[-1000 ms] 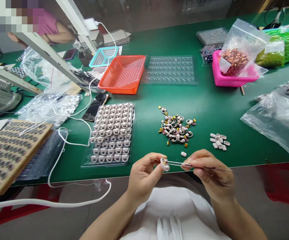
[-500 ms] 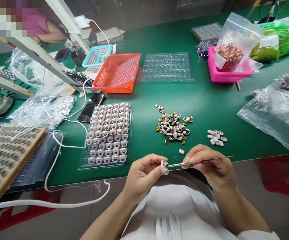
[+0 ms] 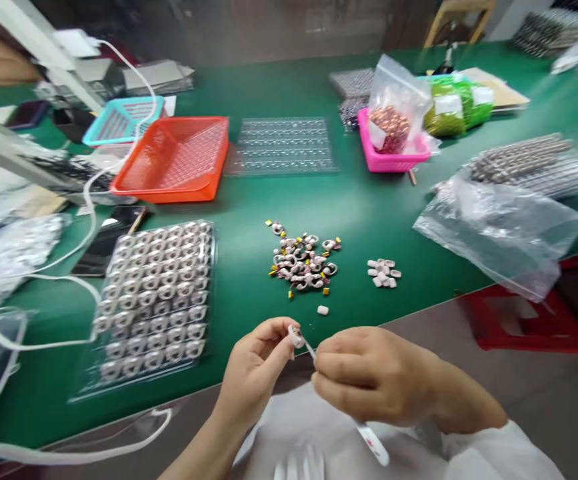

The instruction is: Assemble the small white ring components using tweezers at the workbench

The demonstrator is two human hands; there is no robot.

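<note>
Near the table's front edge, my left hand (image 3: pixel 256 367) pinches a small pale ring-shaped part (image 3: pixel 296 336) between thumb and fingertips. My right hand (image 3: pixel 373 373) is closed around a thin tool (image 3: pixel 375 445); its narrow tip touches or nearly touches the part, and its white end sticks out below the hand. Beyond my hands lies a pile of similar ring parts (image 3: pixel 303 261) with yellow tabs. One small pale cap (image 3: pixel 323 311) lies alone in front of the pile, and several more caps (image 3: pixel 384 273) are grouped to its right.
At left stands a clear tray of ring parts (image 3: pixel 156 293), beside a phone (image 3: pixel 109 240) and white cables. Farther back are a red basket (image 3: pixel 173 160), a blue basket (image 3: pixel 123 120), a flat clear tray (image 3: pixel 285 145) and a pink basket (image 3: pixel 393 160). Plastic bags (image 3: pixel 499 227) lie right.
The view has swung to the right. My right hand has turned over, palm down, and the tool now slants down toward me instead of lying nearly level. The ring part has tilted in my left hand.
</note>
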